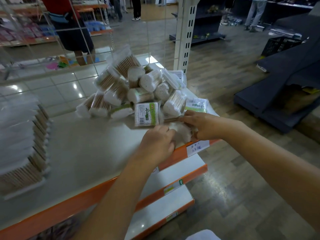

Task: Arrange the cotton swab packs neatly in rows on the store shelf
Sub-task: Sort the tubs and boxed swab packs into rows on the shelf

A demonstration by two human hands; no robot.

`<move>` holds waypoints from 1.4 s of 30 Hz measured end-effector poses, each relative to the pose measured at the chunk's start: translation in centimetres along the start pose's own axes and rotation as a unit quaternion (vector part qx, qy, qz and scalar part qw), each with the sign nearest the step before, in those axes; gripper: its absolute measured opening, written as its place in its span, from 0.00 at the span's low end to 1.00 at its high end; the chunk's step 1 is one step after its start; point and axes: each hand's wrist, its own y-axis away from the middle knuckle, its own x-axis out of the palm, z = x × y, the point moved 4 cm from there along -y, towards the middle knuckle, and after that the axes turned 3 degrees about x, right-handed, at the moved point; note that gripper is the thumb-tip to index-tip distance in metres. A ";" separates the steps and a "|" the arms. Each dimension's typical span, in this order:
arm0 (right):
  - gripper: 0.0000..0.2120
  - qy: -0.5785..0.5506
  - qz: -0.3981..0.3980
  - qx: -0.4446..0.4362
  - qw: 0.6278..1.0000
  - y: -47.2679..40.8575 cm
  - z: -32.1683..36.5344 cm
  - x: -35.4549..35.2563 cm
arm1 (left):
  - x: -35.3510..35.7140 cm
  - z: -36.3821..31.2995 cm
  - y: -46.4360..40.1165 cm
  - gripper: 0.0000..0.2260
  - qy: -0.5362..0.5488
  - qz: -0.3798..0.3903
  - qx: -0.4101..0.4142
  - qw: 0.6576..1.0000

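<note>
Shop: price-tagged shelves point(197, 149), stocked aisles.

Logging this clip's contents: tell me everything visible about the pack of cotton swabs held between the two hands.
The held pack is a clear plastic wrap of wooden-stick swabs with white cotton tips, blurred by motion. It sits at the shelf's front edge, just above the handwritten price tag and in front of the loose pile. The left hand curls round its near-left side; the right hand pinches its far-right side. Its label is not readable.
</note>
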 end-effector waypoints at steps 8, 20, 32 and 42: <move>0.33 -0.085 -0.136 -0.033 0.986 -0.7 0.7 0.5 | -1.9 2.0 1.6 0.16 0.031 -0.040 -0.044 0.998; 0.37 -0.383 -0.340 -0.037 0.858 0.5 9.5 0.5 | -7.9 3.1 6.9 0.23 0.220 -0.208 -0.141 0.942; 0.32 -0.341 -0.372 -0.143 0.851 -1.1 21.9 0.0 | -14.4 7.9 14.0 0.28 0.151 -0.269 -0.220 0.925; 0.47 -0.207 -0.240 -0.171 0.933 -2.4 33.1 -1.4 | -20.4 16.5 22.2 0.26 0.062 -0.207 -0.278 0.936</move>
